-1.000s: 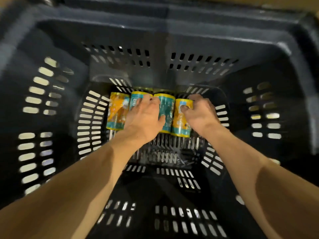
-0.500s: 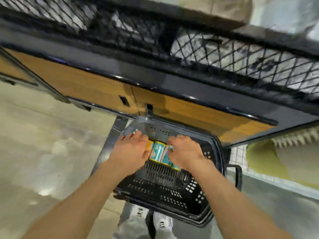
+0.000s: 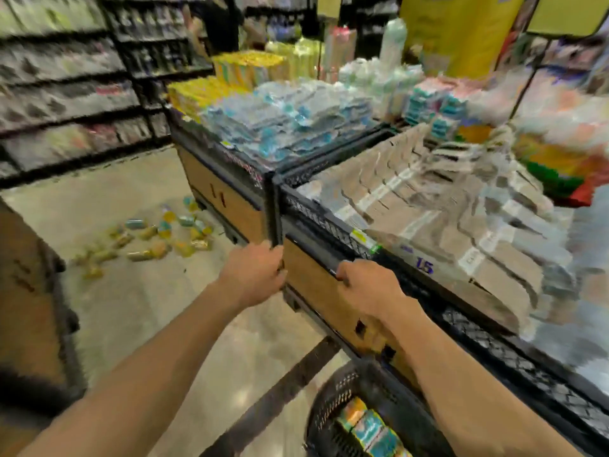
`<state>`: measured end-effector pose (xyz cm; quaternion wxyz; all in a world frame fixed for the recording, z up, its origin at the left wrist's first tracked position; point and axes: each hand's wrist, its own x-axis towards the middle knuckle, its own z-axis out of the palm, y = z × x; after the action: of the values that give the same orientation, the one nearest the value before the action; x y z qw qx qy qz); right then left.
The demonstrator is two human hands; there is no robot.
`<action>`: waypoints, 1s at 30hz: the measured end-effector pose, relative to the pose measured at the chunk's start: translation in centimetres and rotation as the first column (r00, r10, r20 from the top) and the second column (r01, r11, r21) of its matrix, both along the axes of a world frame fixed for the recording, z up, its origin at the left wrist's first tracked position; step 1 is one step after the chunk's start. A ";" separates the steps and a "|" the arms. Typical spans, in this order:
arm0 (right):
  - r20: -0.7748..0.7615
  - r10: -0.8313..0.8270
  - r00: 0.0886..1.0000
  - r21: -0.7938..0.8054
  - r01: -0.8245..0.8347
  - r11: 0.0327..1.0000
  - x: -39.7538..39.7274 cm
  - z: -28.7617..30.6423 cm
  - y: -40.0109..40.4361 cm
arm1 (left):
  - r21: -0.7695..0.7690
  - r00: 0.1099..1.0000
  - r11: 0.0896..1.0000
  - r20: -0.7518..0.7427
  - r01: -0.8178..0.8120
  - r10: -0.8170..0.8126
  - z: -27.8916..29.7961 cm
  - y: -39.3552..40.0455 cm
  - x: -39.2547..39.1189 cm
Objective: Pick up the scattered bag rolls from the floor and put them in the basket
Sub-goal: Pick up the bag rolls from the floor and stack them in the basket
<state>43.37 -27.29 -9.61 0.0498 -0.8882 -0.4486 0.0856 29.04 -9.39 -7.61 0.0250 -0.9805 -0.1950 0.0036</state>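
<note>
Both hands are raised in front of the display bin (image 3: 230,206), holding nothing: the left hand (image 3: 255,275) has its fingers loosely curled, as does the right hand (image 3: 365,288), and neither visibly grips the bin's edge. A few bag rolls (image 3: 365,427) already lie side by side in the basket (image 3: 333,397) by the person's feet. The scattered bag rolls (image 3: 158,235) lie well apart, on the floor (image 3: 138,308) beside the bin's far corner. I would carry the basket over there and scoop several at once. They look like small glossy cylinders, yellow and teal; the basket is dark perforated plastic, the floor smooth and pale.
</note>
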 end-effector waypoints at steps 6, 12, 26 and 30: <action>0.053 0.259 0.964 0.047 -0.261 0.964 -6.7 5.7 13.8 | -0.104 0.960 0.963 0.107 -0.249 0.260 4.7 8.6 -9.4; 0.014 0.431 0.902 0.034 -0.431 0.902 -14.4 7.6 26.0 | -0.114 0.880 0.893 0.152 -0.436 0.450 6.0 17.3 -19.1; -0.021 0.598 0.801 0.111 -0.592 0.798 -15.5 4.4 44.2 | -0.164 0.719 0.750 0.213 -0.641 0.661 3.6 31.9 -22.1; -0.040 0.604 0.796 0.114 -0.597 0.794 -11.4 3.8 49.2 | -0.188 0.698 0.727 0.204 -0.660 0.687 2.4 36.0 -18.0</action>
<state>32.00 21.86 -5.79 0.0793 -0.6926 -0.7087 0.1085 11.03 26.64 -5.19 -0.0532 -0.8324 -0.5414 -0.1060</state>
